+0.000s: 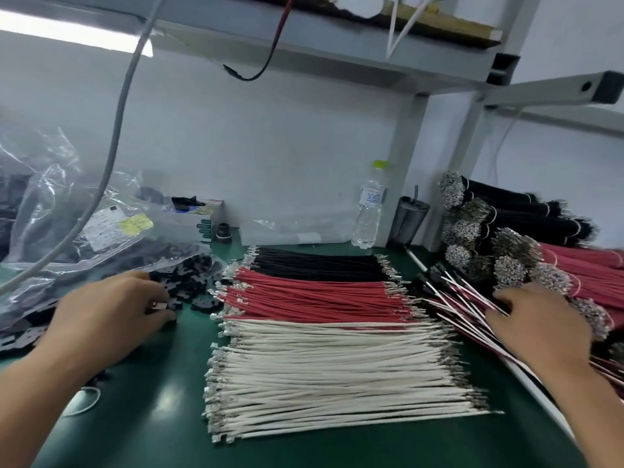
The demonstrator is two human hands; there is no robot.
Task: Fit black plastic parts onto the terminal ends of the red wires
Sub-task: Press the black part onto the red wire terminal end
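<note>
a green work mat [162, 417] holds flat rows of cut wires: black at the back, red wires [317, 295] in the middle, white wires [331, 369] nearest. the left hand [111, 312] rests palm down at a loose pile of black plastic parts [189, 278] spilling from a clear bag [44, 211], fingertips curled around what looks like one small part. the right hand [543, 325] reaches palm down, fingers spread and loose, onto a heap of assembled wires [466, 305] at the right; whether it grips one cannot be told. to do this step well, pick a single part, turn its opening toward a red wire's metal terminal, and push straight until seated.
</note>
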